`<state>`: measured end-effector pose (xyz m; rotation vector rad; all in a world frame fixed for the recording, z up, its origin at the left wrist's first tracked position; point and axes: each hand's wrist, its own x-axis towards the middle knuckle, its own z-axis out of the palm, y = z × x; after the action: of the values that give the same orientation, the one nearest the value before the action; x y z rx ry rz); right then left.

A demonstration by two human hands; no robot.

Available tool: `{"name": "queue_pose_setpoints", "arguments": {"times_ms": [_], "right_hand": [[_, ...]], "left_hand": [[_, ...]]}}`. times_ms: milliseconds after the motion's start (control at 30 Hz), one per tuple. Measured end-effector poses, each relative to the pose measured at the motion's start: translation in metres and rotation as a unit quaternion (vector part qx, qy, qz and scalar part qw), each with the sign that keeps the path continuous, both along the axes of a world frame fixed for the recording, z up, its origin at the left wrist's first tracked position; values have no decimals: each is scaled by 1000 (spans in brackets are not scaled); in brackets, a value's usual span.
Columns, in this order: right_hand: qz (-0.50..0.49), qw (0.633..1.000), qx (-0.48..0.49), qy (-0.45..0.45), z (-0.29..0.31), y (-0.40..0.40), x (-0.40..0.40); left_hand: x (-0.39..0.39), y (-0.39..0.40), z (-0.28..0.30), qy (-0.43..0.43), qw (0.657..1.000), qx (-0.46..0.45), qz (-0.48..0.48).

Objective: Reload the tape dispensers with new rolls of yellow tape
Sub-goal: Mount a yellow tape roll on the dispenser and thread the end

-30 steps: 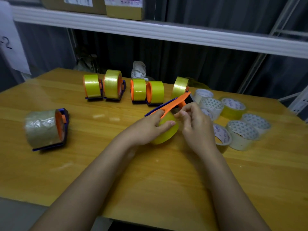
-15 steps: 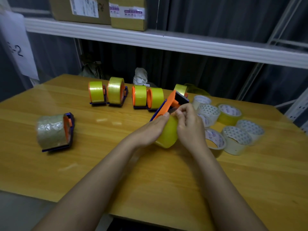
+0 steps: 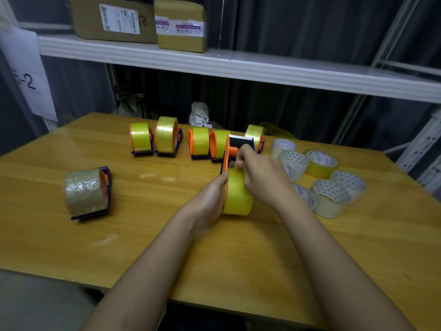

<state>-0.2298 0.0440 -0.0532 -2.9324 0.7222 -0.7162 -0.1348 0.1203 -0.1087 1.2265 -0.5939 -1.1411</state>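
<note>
A paper sheet [image 3: 28,75] at 10 o'clock reads "-2"; whatever comes before it is unclear. Two boxes [image 3: 133,19] on the shelf [image 3: 238,65] at 12 o'clock carry printed labels too small to read. The used rolls [image 3: 317,177] at 3 o'clock show a triangle pattern inside their cores, with lettering I cannot make out.

At the centre of the table [image 3: 71,247], the left hand [image 3: 210,199] holds the orange side of the dispenser [image 3: 230,151], palm against it. The right hand [image 3: 260,175] reaches over the yellow roll [image 3: 237,197] mounted in it, fingers pinching near the black cutter end; exactly what they pinch is hidden.

Compared with half a second ago, the dispenser has turned so that its toothed cutter now faces up and away, and the roll sits more squarely between the hands.

Behind, from 11 to 1 o'clock, stands a row of loaded dispensers [image 3: 167,137], the last one partly blocked by the held dispenser. At 9 o'clock lies a dispenser with a dull roll [image 3: 86,193]. A white bundle [image 3: 199,113] sits past the table's far edge.
</note>
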Motion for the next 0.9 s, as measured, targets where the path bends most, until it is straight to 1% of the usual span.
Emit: {"name": "queue_pose_setpoints", "arguments": {"times_ms": [100, 233, 333, 433, 467, 533, 600, 633, 733, 767, 833, 900], "right_hand": [[-1, 998, -48, 27, 6, 2, 0], [-16, 991, -119, 52, 15, 11, -1], [-38, 982, -186, -12, 15, 18, 1], [-43, 961, -257, -91, 16, 24, 0], [-45, 957, -271, -96, 15, 27, -1], [-48, 953, -280, -100, 14, 33, -6], [-57, 958, -261, -105, 16, 34, -13], [-57, 966, -231, -100, 19, 32, -16], [-56, 994, -81, -47, 37, 19, -23], [-49, 996, -59, -47, 42, 15, -25], [-39, 996, -55, -67, 46, 11, -28], [-41, 994, -49, -84, 44, 10, -27]], "left_hand": [[-4, 0, 10, 18, 1000, -16, 1], [-1, 1, 22, 49, 998, -36, -22], [-5, 1, 32, 73, 996, -44, -40], [-11, 2, 42, 56, 997, -36, -43], [-11, 1, 43, 53, 997, -32, -49], [-11, 3, 48, 46, 998, -15, -47], [-15, 5, 54, 41, 998, 5, -37], [-18, 7, 54, 17, 999, 15, -23], [-24, 8, 50, -135, 990, 39, 9], [-25, 10, 49, -193, 980, 41, 17], [-22, 14, 49, -266, 963, 42, 27], [-19, 17, 54, -291, 955, 52, 29]]}}
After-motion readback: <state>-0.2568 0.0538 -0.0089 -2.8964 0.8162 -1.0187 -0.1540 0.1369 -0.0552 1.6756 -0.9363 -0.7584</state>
